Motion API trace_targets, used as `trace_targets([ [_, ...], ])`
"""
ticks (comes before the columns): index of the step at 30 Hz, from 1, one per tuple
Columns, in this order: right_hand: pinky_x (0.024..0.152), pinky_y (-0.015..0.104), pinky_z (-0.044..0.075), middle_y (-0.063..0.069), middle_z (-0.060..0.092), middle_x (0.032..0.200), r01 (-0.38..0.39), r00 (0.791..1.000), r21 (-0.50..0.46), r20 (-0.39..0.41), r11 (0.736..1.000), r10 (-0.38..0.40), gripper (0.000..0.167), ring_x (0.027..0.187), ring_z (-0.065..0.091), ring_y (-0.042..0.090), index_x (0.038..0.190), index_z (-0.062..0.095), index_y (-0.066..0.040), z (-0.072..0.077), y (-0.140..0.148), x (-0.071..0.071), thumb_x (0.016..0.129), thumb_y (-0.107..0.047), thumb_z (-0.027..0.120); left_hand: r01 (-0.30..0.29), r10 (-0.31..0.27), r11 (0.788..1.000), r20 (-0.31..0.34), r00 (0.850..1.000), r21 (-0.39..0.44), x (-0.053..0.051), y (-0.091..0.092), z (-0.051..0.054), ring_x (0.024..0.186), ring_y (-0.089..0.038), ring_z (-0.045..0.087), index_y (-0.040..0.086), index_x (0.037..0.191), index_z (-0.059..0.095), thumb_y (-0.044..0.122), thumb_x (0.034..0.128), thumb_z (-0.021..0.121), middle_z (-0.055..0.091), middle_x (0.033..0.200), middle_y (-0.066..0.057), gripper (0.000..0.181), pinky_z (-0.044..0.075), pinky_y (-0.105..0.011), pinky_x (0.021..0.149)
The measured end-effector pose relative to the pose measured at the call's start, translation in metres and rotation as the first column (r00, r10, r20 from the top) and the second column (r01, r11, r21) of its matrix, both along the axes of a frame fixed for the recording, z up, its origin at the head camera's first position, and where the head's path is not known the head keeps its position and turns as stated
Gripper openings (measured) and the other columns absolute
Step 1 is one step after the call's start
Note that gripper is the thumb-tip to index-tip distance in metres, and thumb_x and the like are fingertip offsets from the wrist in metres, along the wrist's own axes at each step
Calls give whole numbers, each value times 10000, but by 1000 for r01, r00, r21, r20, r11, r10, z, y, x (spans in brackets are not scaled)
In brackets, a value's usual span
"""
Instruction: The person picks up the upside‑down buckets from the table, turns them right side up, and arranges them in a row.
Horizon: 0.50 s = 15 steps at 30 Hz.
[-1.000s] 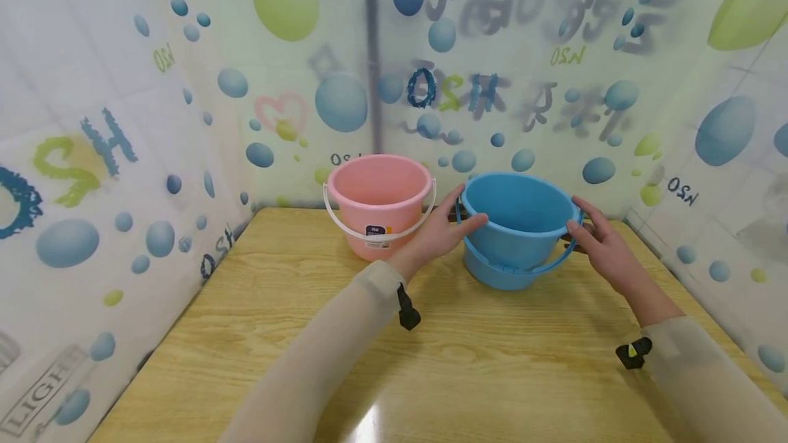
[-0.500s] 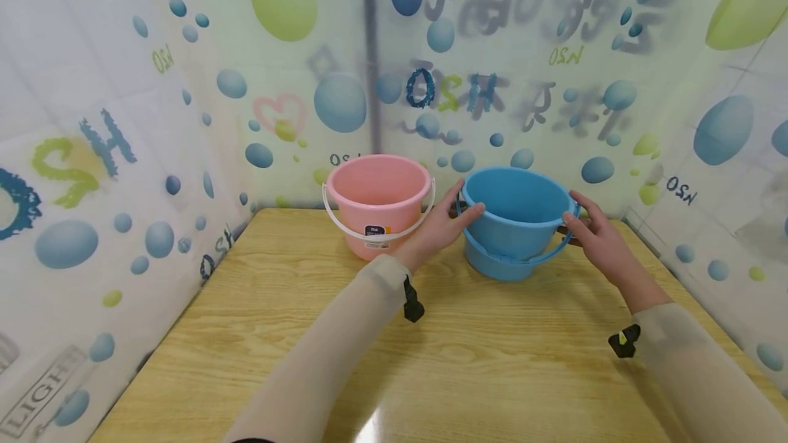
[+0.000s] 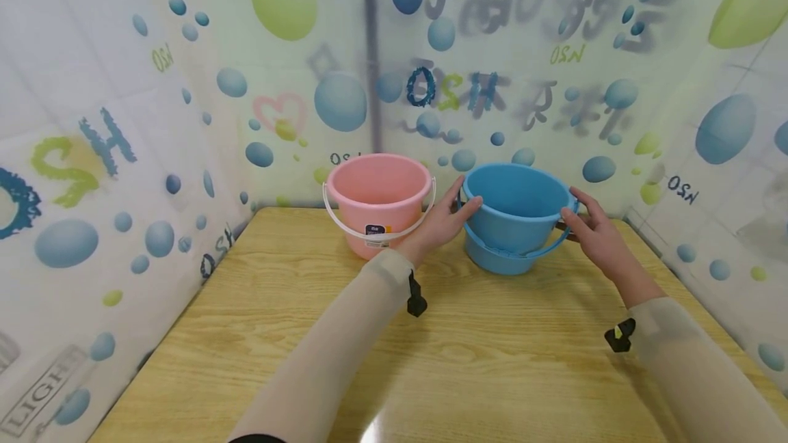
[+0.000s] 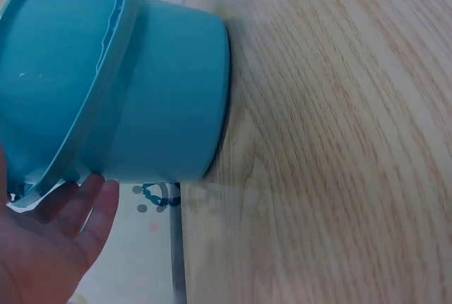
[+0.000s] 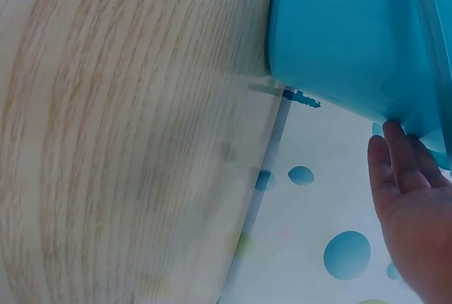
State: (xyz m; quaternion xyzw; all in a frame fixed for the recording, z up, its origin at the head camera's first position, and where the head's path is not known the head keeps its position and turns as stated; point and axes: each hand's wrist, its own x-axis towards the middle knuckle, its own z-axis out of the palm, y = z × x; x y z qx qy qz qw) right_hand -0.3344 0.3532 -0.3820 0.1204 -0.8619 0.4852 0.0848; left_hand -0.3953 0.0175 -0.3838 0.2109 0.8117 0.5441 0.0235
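A blue bucket (image 3: 514,241) stands upright at the back right of the table, its own blue handle (image 3: 492,246) hanging down the front. My left hand (image 3: 440,224) holds it by the left side of the rim, thumb at the rim and fingers against the outer wall. On the opposite side my right hand (image 3: 594,238) grips the rim the same way; the right wrist view shows fingers (image 5: 404,155) touching the wall beneath it. Beside my left forearm is a pink bucket (image 3: 375,214) with a white handle and a label, its lower right hidden by my hand.
Both buckets are on a wood-grain table (image 3: 295,306). A patterned curtain (image 3: 345,33) with bubbles and letters rises close behind them and along both sides. The pink bucket is just left of the blue one, with my left hand between.
Both hands have moved the blue bucket a little toward the back of the table, away from me. The pink bucket stays where it was.
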Motion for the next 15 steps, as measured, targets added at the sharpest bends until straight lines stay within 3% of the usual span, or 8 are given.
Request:
trace_targets([
  [2, 917, 87, 529, -22, 626, 1343, -6, 1000, -1, -1, 1000, 6, 744, 1104, 651, -157, 1784, 70, -134, 0, 0, 0, 1194, -377, 453, -6, 6, 1000, -4, 1000, -9, -1, 0, 0, 1600, -370, 456, 524, 1739, 131, 805, 1024, 523, 406, 1766, -132, 863, 427, -612, 1270],
  [8, 933, 94, 530, 357, 520, 1554, -13, 1000, -2, 10, 1000, 13, 738, 1062, 606, -210, 1787, 41, -150, 2, -3, 1, 1199, -383, 423, -18, 18, 1000, -2, 1000, -10, -4, 1, 0, 1586, -355, 477, 521, 1739, 144, 795, 1029, 527, 420, 1759, -124, 852, 451, -595, 1257],
  [12, 908, 78, 519, 407, 473, 1602, -10, 1000, 1, 26, 1000, 10, 753, 1068, 616, -189, 1787, 32, -151, 3, -2, 1, 1196, -398, 429, -12, 12, 1000, 1, 1000, -2, -3, 1, -1, 1568, -360, 498, 529, 1736, 135, 785, 1036, 527, 425, 1754, -131, 842, 478, -585, 1235],
  [15, 958, 152, 559, 406, 427, 1645, -1, 999, 39, 40, 999, -1, 761, 1197, 683, 0, 1789, 25, -174, 4, -1, 1, 1194, -421, 429, -18, 18, 999, -9, 1000, -28, -2, 1, -2, 1565, -361, 501, 546, 1731, 88, 816, 1033, 483, 434, 1746, -142, 847, 475, -588, 1238],
])
